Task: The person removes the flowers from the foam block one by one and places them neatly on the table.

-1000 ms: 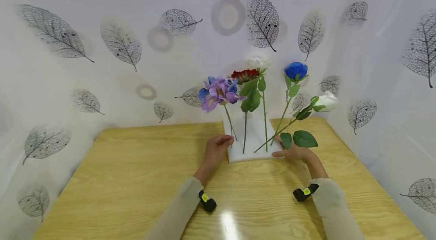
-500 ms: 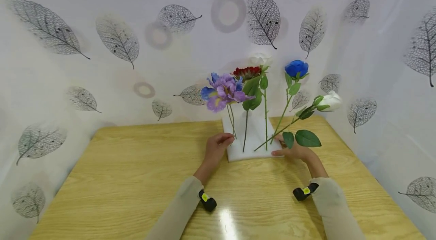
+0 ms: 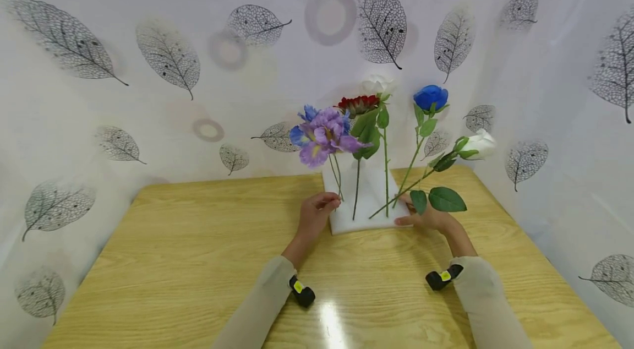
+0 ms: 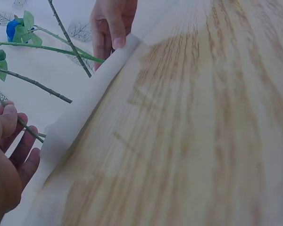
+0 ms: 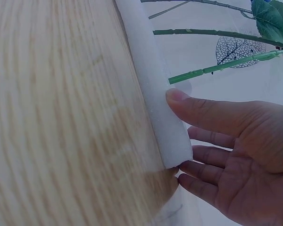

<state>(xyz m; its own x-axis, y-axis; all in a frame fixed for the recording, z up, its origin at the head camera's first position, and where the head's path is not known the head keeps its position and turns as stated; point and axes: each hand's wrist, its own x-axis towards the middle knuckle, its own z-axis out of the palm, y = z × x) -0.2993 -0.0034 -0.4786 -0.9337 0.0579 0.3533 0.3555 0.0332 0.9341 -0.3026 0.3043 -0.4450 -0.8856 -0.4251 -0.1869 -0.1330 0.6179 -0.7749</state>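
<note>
A white foam board lies near the back of the table with several artificial flowers standing in it. At its left edge my left hand pinches a thin green stem low down, close to the foam. Purple-and-blue irises top the two stems there, their petals overlapping. My right hand grips the board's front right corner, thumb on the upper edge and fingers along the side. Between the hands rise a dark red flower and a white rose. A blue rose leans right.
A second white rose slants far to the right, its leaves hanging over my right hand. The wooden table meets a leaf-printed curtain at the back and sides.
The iris blooms have swung slightly right and turned, with their stems now closer together. Both hands have kept their places. The head view has shifted a little.
</note>
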